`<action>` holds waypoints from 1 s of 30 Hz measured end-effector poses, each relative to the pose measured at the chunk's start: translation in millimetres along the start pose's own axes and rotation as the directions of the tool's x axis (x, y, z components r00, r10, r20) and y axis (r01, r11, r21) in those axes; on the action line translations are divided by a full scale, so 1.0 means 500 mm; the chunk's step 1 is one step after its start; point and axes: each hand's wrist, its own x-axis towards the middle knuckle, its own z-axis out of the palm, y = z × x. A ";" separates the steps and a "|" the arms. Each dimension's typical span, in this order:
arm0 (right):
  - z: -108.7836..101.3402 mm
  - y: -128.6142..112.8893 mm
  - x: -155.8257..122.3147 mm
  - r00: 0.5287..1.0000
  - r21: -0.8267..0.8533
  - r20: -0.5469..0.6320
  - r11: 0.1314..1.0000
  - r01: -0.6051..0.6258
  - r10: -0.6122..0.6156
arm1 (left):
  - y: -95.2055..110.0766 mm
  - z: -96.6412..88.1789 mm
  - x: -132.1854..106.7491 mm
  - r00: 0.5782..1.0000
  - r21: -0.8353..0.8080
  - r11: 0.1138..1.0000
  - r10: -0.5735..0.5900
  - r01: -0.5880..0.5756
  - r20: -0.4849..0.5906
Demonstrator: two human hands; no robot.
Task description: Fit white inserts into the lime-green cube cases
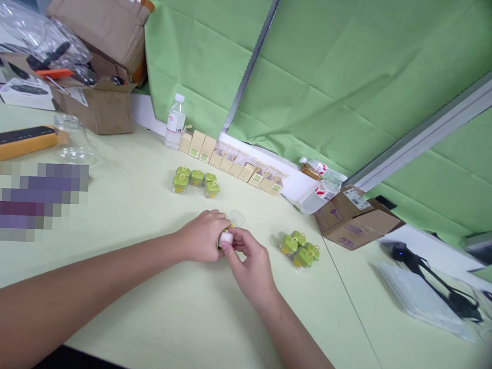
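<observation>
Left hand (205, 234), frame centre: fingers curled in around one small green-edged item with a white round part (226, 238) (mostly hidden). Right hand (253, 263), beside it: thumb and fingers pinched on the same item. Green-lidded containers (197, 176): one cluster left of centre, another right. Beige cartons (227, 161): one row, upper centre, on the table (143, 305).
</observation>
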 end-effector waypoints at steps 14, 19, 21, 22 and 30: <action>-0.019 -0.003 0.004 0.988 -0.220 0.109 0.967 0.132 -0.110 | 0.004 0.035 -0.018 0.997 -0.213 0.977 -0.001 -0.015 -0.073; -0.021 -0.005 0.004 0.986 -0.237 0.112 0.960 0.149 -0.125 | 0.004 0.035 -0.019 0.998 -0.265 0.964 -0.026 0.011 -0.055; -0.019 -0.005 0.001 0.990 -0.249 0.102 0.961 0.123 -0.100 | 0.002 0.035 -0.019 0.998 -0.281 0.960 -0.024 0.008 -0.053; -0.018 -0.005 -0.001 0.992 -0.245 0.094 0.964 0.105 -0.084 | 0.001 0.035 -0.019 0.998 -0.283 0.959 -0.022 0.006 -0.051; -0.013 -0.003 -0.003 0.998 -0.156 -0.003 0.986 -0.056 0.057 | -0.004 0.042 -0.017 0.998 -0.295 0.955 0.019 -0.035 -0.054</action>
